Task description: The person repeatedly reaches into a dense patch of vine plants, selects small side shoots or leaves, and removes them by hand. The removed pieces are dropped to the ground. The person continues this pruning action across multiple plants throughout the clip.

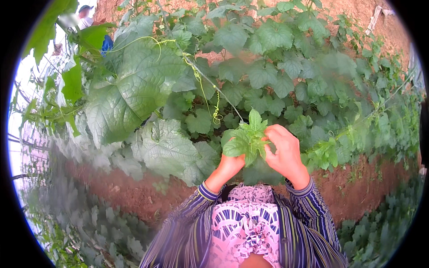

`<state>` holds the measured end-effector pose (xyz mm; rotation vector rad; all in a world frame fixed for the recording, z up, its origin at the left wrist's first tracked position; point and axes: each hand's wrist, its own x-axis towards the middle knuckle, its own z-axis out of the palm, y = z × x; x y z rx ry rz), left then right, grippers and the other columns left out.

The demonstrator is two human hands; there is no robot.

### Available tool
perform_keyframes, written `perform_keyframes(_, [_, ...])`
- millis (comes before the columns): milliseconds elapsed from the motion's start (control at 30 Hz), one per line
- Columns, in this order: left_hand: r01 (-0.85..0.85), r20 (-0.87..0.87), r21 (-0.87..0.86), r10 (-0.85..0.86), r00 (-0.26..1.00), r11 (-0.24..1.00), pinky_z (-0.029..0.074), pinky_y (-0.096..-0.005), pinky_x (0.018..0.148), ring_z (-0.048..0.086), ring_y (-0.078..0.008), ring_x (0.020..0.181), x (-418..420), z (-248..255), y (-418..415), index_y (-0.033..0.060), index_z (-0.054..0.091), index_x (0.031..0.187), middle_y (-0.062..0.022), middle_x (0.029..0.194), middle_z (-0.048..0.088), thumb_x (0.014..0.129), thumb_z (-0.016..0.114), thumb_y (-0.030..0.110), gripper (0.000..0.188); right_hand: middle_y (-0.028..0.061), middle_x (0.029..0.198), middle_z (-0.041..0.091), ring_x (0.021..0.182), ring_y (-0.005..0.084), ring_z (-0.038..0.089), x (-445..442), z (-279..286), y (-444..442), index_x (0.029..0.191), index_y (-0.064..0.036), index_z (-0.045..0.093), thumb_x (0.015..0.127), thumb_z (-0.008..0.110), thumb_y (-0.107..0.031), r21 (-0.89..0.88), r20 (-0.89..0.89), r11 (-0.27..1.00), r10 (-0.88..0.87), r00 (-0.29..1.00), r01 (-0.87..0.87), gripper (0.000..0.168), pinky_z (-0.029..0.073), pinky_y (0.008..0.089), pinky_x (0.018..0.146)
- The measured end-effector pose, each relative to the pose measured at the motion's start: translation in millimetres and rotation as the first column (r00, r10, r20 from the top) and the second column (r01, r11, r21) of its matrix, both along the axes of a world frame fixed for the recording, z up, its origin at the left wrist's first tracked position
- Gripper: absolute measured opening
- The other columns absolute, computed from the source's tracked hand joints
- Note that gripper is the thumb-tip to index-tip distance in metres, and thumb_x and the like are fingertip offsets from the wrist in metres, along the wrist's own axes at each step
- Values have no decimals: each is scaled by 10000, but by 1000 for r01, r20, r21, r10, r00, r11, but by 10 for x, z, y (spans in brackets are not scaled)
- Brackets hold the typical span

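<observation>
In front of my chest is the leafy tip of a vine shoot (249, 139), with bright green lobed leaves. My left hand (231, 165) grips it from below on the left; the leaves cover most of those fingers. On the other side, the thumb and fingers of my right hand (285, 150) are bent in and pinch at the edge of the same tip. A thin grey cord (218, 88) slants down from the upper left to just behind the shoot. Curly yellow-green tendrils (217, 112) hang beside that cord.
Very large vine leaves (134, 83) stand close at the left. Dense foliage (264, 73) spreads ahead, before a bare earth bank (362, 20). Another strung vine (355, 129) runs along the right. Brown soil (355, 191) lies below. A person (85, 20) is far off at upper left.
</observation>
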<state>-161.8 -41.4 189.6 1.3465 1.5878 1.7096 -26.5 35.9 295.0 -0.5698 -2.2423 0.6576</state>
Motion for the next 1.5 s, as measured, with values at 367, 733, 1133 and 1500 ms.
perform_keyframes(367, [60, -241, -50, -70, 968, 997, 470, -324, 799, 590, -265, 921, 59, -90, -83, 13, 605, 1011, -124, 1003, 599, 729, 612, -47, 288, 159, 1283, 461, 1196, 239, 440, -916, 1293, 208, 1343, 40, 330, 903, 552, -320, -257, -564, 552, 581, 587, -793, 610, 354, 341, 983])
perform_keyframes(733, [-93, -212, -143, 62, 975, 985, 477, -339, 731, 607, -265, 846, -132, -400, -204, 30, 570, 1040, -118, 941, 618, 749, 589, 6, 292, 6, 721, 535, 481, 41, 417, -744, 1220, 297, 1100, 6, 520, 902, 522, -168, -629, -375, 518, 452, 810, -580, 263, 361, 202, 454])
perform_keyframes(1133, [-37, -118, -158, 19, 993, 987, 449, -362, 814, 567, -260, 948, -271, -610, -253, 19, 555, 1098, -143, 1075, 588, 807, 633, 178, 340, 6, 772, 558, 457, 16, 350, -542, 1290, 465, 1251, 0, 452, 930, 459, -161, -618, -701, 143, 346, 624, -773, 359, 283, 144, 433])
perform_keyframes(1500, [-15, 480, -135, 79, 874, 991, 448, -279, 851, 595, -145, 933, -414, -478, -248, -8, 577, 1071, -71, 1053, 636, 812, 613, 12, 262, -67, 618, 348, 478, 2, 250, 495, 1029, 827, 932, -30, 508, 946, 480, -267, -307, -780, 680, 221, 586, -666, 239, 197, 171, 443])
